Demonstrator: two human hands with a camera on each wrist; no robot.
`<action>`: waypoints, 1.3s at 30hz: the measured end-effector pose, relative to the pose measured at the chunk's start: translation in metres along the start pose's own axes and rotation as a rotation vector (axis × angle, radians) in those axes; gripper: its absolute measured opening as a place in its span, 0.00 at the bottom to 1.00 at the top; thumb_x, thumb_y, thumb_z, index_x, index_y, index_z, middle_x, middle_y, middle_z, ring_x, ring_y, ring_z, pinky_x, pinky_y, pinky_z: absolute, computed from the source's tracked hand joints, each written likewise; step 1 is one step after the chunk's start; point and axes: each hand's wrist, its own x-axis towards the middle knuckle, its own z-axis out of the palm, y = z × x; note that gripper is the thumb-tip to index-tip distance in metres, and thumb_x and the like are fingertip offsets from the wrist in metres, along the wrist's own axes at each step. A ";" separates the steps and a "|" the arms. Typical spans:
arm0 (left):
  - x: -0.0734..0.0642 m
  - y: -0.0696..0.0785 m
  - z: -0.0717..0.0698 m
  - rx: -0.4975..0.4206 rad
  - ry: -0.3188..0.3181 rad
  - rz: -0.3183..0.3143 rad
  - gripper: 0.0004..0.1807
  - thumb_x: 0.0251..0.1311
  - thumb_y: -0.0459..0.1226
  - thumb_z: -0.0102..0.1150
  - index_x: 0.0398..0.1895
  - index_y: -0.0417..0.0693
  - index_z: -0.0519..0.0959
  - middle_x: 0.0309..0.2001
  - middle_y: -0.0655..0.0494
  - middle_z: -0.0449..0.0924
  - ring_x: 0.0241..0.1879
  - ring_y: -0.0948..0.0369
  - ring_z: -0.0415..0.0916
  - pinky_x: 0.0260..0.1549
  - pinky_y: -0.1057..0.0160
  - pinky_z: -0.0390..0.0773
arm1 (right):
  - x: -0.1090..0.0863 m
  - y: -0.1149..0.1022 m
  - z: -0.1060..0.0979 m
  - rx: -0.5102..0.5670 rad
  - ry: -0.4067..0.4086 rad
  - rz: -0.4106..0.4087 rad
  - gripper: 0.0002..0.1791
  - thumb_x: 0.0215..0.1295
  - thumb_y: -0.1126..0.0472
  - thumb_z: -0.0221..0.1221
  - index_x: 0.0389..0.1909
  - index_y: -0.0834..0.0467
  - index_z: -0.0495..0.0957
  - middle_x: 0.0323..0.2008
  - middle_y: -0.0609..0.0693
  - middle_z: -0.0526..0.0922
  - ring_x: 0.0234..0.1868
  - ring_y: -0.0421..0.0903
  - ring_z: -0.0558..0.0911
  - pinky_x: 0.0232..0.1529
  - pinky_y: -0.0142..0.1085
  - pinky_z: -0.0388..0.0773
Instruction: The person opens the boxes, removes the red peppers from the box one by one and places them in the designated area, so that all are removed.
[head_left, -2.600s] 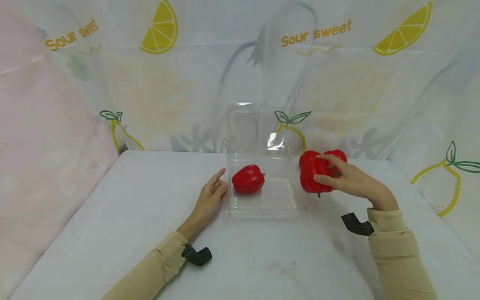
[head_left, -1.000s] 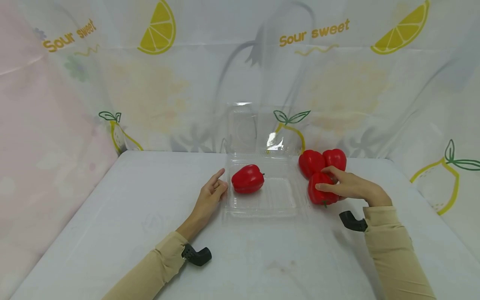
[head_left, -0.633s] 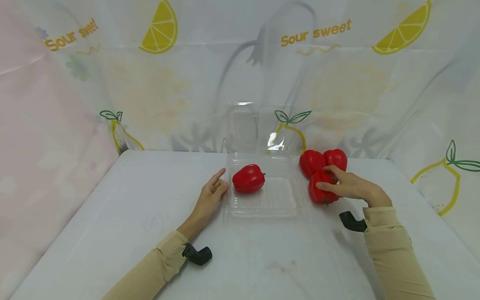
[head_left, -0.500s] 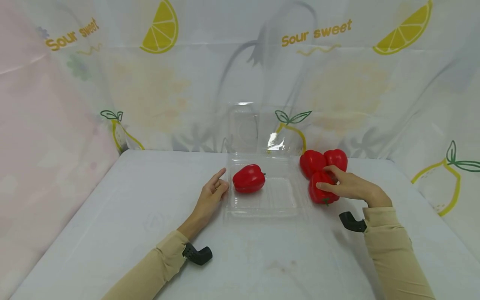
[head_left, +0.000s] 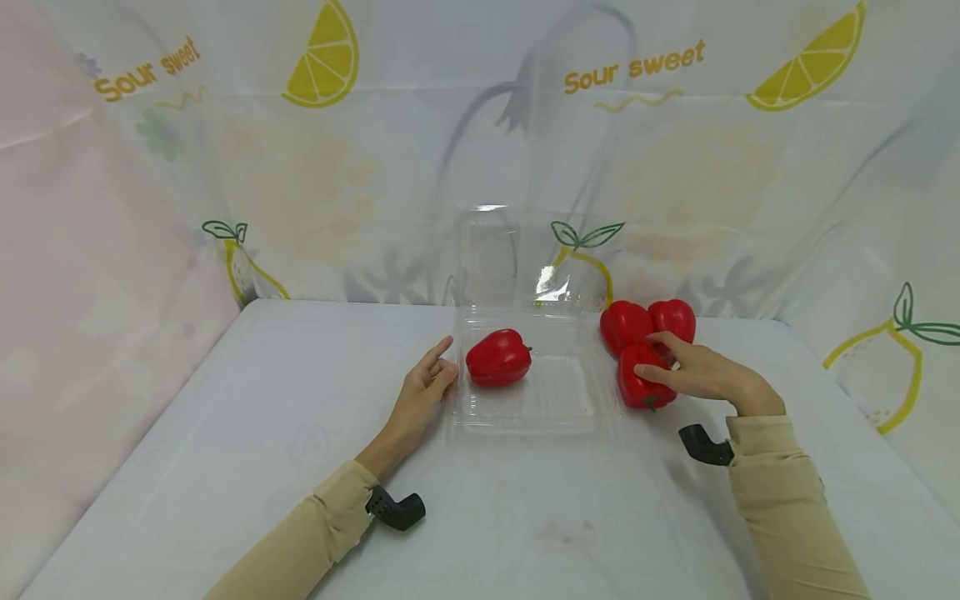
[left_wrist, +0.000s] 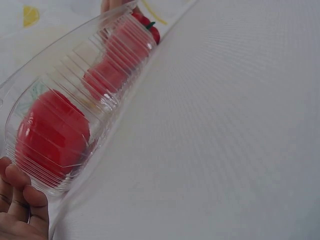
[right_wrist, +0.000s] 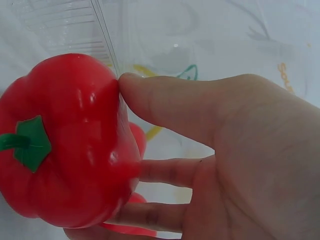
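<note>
My right hand (head_left: 697,371) grips a red bell pepper (head_left: 637,393) with a green stem, thumb on one side and fingers on the other, just right of a clear plastic clamshell container (head_left: 555,432). In the right wrist view the stem end of this bell pepper (right_wrist: 65,150) faces the camera. At the container's left rim, my left hand (head_left: 420,400) holds the edge with thumb and curled fingers, its index finger pointing out. Another red bell pepper (head_left: 498,358) lies on its side in the container's left half. The left wrist view shows it through the ribbed wall.
Two more red bell peppers, one at left (head_left: 624,327) and one at right (head_left: 673,318), sit behind the gripped one. The container's lid (head_left: 487,250) stands raised against the printed curtain (head_left: 420,150). All rest on a white-covered table (head_left: 315,367).
From 2.6 seconds ago, my right hand has brought its bell pepper toward me and down, uncovering the two behind. Over the last second it barely moves. My left hand stays put.
</note>
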 end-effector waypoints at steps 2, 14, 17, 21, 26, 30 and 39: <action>0.000 0.000 0.000 -0.001 -0.002 -0.001 0.28 0.68 0.36 0.48 0.71 0.49 0.58 0.29 0.60 0.68 0.28 0.67 0.64 0.29 0.73 0.66 | 0.000 0.000 0.000 -0.008 0.008 -0.005 0.43 0.61 0.40 0.55 0.67 0.64 0.53 0.55 0.67 0.69 0.53 0.61 0.71 0.46 0.52 0.78; 0.000 -0.001 -0.001 0.002 -0.005 0.008 0.28 0.69 0.36 0.48 0.71 0.49 0.57 0.29 0.59 0.68 0.28 0.67 0.64 0.29 0.73 0.66 | 0.001 0.001 -0.003 -0.024 0.148 -0.042 0.34 0.64 0.47 0.55 0.62 0.65 0.62 0.50 0.64 0.74 0.50 0.59 0.75 0.40 0.48 0.80; 0.001 -0.001 -0.001 -0.001 -0.007 -0.006 0.28 0.69 0.36 0.48 0.71 0.50 0.57 0.29 0.60 0.68 0.28 0.67 0.64 0.30 0.73 0.66 | 0.002 0.001 -0.002 -0.041 0.179 -0.063 0.32 0.64 0.47 0.55 0.61 0.65 0.64 0.49 0.64 0.74 0.49 0.59 0.74 0.40 0.49 0.80; -0.001 0.006 -0.001 -0.029 -0.014 -0.033 0.29 0.69 0.35 0.48 0.71 0.48 0.57 0.29 0.60 0.68 0.28 0.67 0.64 0.30 0.73 0.66 | 0.004 0.000 -0.001 -0.056 0.239 -0.124 0.29 0.66 0.49 0.55 0.61 0.64 0.65 0.52 0.63 0.73 0.52 0.59 0.74 0.45 0.53 0.78; -0.006 0.020 0.000 -0.024 -0.022 -0.044 0.29 0.68 0.33 0.47 0.72 0.44 0.56 0.28 0.60 0.68 0.27 0.66 0.64 0.30 0.72 0.66 | 0.006 -0.008 0.003 -0.061 0.332 -0.181 0.25 0.67 0.53 0.54 0.60 0.61 0.67 0.56 0.62 0.70 0.55 0.60 0.71 0.50 0.59 0.74; -0.004 0.015 0.000 -0.012 -0.018 -0.042 0.29 0.68 0.33 0.47 0.72 0.45 0.56 0.28 0.60 0.68 0.27 0.66 0.64 0.30 0.73 0.66 | 0.011 -0.015 0.008 -0.078 0.421 -0.237 0.21 0.66 0.55 0.54 0.57 0.61 0.70 0.55 0.61 0.71 0.54 0.59 0.71 0.51 0.59 0.72; 0.001 0.000 0.000 0.006 0.008 -0.010 0.28 0.68 0.36 0.48 0.71 0.50 0.58 0.28 0.59 0.68 0.28 0.66 0.64 0.30 0.72 0.66 | 0.021 -0.028 0.022 -0.079 0.499 -0.301 0.19 0.63 0.58 0.59 0.54 0.58 0.72 0.54 0.58 0.73 0.55 0.57 0.71 0.48 0.57 0.76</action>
